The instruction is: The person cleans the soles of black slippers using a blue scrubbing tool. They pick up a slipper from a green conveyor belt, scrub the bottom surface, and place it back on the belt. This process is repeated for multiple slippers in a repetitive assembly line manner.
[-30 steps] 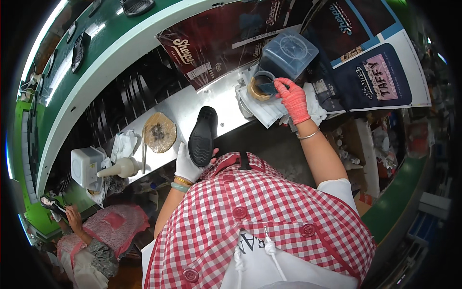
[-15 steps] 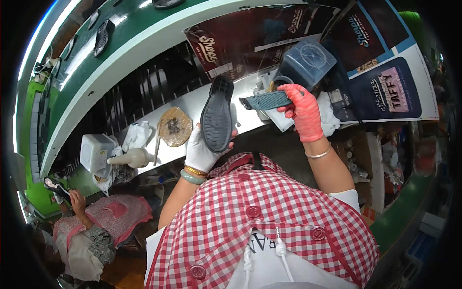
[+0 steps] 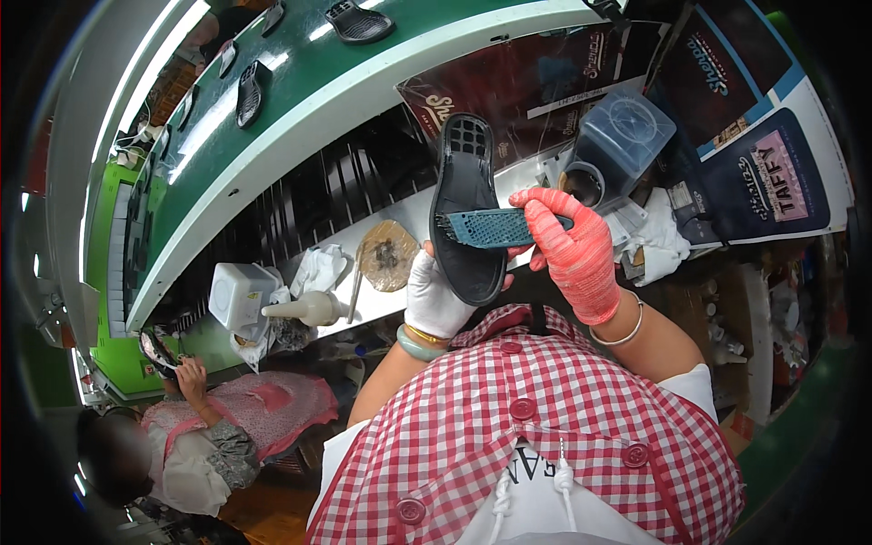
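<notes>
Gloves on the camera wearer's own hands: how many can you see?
2. A white glove on the left hand, partly hidden behind the black sole it holds; a red glove on the right hand, which grips the blue-green brush.

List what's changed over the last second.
The right hand has carried the teal brush leftward from the cup to over the black shoe sole. Nothing was let go. The left hand still holds the sole; the cup stays beside the translucent plastic box.
</notes>
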Available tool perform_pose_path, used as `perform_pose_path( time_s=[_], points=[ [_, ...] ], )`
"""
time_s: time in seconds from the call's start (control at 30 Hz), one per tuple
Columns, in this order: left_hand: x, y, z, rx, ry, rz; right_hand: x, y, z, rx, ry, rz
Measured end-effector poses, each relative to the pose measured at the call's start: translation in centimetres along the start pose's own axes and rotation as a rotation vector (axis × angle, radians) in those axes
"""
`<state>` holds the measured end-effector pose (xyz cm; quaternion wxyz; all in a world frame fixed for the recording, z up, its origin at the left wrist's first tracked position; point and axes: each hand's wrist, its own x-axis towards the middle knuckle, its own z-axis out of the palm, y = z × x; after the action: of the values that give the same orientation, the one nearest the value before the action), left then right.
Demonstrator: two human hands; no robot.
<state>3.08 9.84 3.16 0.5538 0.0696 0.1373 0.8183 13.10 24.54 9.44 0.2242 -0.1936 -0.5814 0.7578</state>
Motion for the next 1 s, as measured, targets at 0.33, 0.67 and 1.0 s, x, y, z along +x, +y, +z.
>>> perform_pose_path(
  time_s=[0.33, 0.67, 1.0],
  points=[
    [-0.6, -0.6, 0.7, 0.174, 0.072, -0.028, 1.2, -0.3, -0.5, -0.047, 0.144, -0.115],
    [-1.1, -0.6, 1.0, 0.332, 0.129, -0.085, 4.0, -2.3, -1.6, -0.005, 0.159, -0.236],
    [-0.3, -0.9, -0.5, 0.222, 0.100, -0.023, 0.9, -1.2, -1.5, -0.044, 0.029, -0.017]
  ],
)
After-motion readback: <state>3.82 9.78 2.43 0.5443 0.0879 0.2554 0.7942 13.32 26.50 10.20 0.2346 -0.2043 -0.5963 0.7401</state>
